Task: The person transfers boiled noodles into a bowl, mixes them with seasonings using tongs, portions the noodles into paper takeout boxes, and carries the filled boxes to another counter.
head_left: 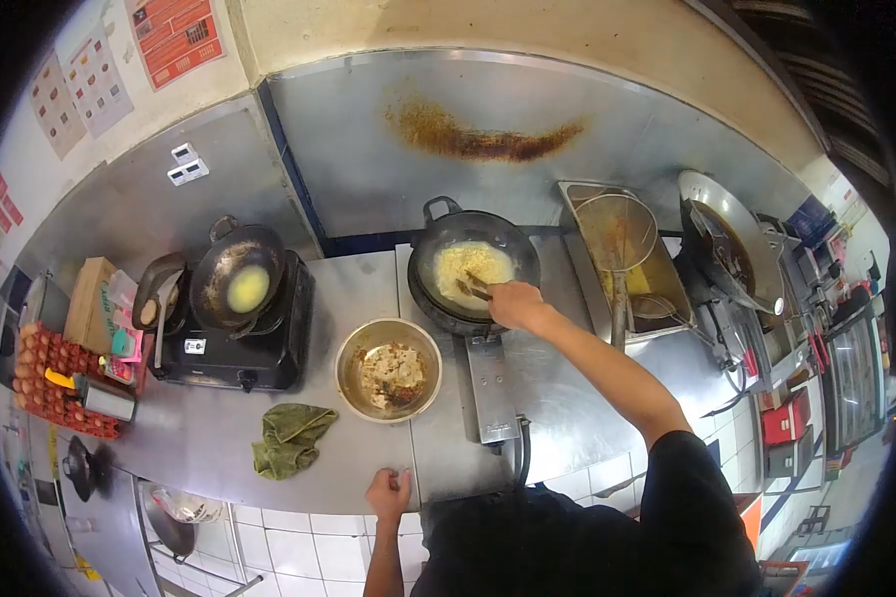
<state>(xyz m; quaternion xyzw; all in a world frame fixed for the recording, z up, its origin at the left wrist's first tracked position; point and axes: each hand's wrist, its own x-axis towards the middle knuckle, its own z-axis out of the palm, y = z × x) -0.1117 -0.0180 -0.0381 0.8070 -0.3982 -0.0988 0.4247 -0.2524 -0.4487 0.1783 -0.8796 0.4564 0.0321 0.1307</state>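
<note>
My right hand (518, 306) is closed around the handle of a brownish spatula (478, 288), whose working end is down in the food. Pale yellow, crumbly, egg-like food (468, 267) lies in a black wok (523, 251) on the burner in front of me. My left hand (388, 493) hangs by the counter's front edge with its fingers curled in and nothing visible in them. Between the two stoves stands a steel bowl (342, 370) holding a pale mixture with reddish and dark bits (393, 378). A crumpled green cloth (294, 438) lies left of my left hand.
On the left, a smaller pan (214, 261) with yellow liquid sits on a black portable stove (289, 343). Egg trays (55, 383) stand at the far left. To the right are a rectangular fryer (579, 254) with a strainer (617, 234) and a large wok (702, 189) of dark oil.
</note>
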